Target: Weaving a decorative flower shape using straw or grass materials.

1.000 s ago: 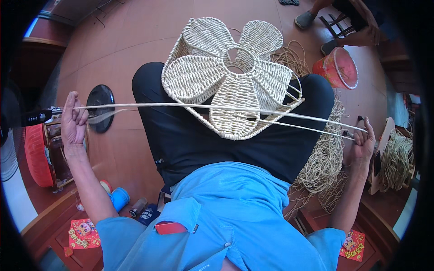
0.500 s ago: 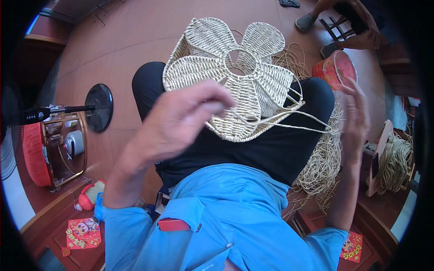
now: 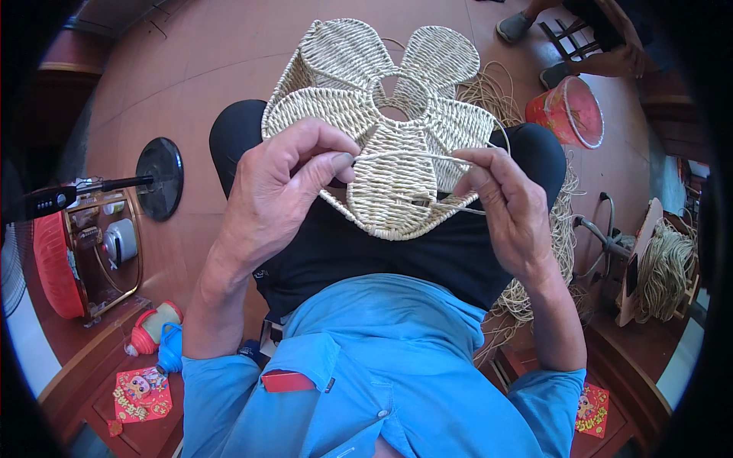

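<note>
Across my lap rests a flower-shaped woven frame [image 3: 393, 179] of pale straw cord, with rounded petals around a ring-shaped hole. My left hand [image 3: 279, 183] pinches one part of a pale cord [image 3: 408, 156] between thumb and fingertips, over the frame's near left side. On the near right, my right hand [image 3: 510, 200] pinches the same cord, so it runs nearly straight between both hands above the nearest petal. More cord trails by the frame's right rim, partly behind my right hand. The cord's ends I cannot make out.
A heap of loose cord [image 3: 563, 237] lies on the floor to my right, with a cord coil [image 3: 666, 267] beyond it. A red bucket [image 3: 553, 114] stands at the far right, near another person's feet [image 3: 513, 28]. A round black fan base [image 3: 160, 179] is at left.
My right hand has come in from the far right to the frame's near right side. The cord is now stretched between both hands. The frame has shifted slightly left.
</note>
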{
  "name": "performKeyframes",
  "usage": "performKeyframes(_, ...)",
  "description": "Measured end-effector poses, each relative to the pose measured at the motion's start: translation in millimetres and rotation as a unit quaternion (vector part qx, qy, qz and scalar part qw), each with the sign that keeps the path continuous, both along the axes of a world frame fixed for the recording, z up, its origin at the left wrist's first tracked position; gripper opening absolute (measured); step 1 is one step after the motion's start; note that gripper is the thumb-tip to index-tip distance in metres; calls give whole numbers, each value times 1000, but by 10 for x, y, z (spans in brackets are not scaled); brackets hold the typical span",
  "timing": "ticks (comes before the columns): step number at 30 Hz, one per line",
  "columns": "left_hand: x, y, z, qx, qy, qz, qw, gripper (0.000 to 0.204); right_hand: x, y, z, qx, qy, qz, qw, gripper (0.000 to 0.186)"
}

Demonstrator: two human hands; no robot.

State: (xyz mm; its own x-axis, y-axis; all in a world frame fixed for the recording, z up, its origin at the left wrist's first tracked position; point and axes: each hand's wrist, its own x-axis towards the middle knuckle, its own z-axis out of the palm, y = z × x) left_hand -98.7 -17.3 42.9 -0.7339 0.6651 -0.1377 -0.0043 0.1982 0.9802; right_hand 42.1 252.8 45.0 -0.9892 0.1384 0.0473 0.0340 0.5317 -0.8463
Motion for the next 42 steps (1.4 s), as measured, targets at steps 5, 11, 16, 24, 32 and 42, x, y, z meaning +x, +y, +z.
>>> performKeyframes(5,109,224,154,-33,17,-29,999,15,-82,-260,-61,-26,10,36,999,24)
performKeyframes(11,181,184,63,-26,16,-34,999,15,-79,-346,-116,-52,-46,-18,997,28)
performKeyframes(16,236,52,-66,31,-64,-4,997,17,-48,-258,-239,-56,14,-27,998,25)
performKeyframes(24,365,24,-336,-70,258,-30,963,14,39,-100,-194,-87,-31,-116,989,14)
performKeyframes(32,603,56,-399,-140,389,-21,910,32,145,-147,-136,24,-12,-110,994,11)
performKeyframes(42,706,-36,-600,-168,462,-70,868,63,221,-274,-351,42,32,-88,995,13)
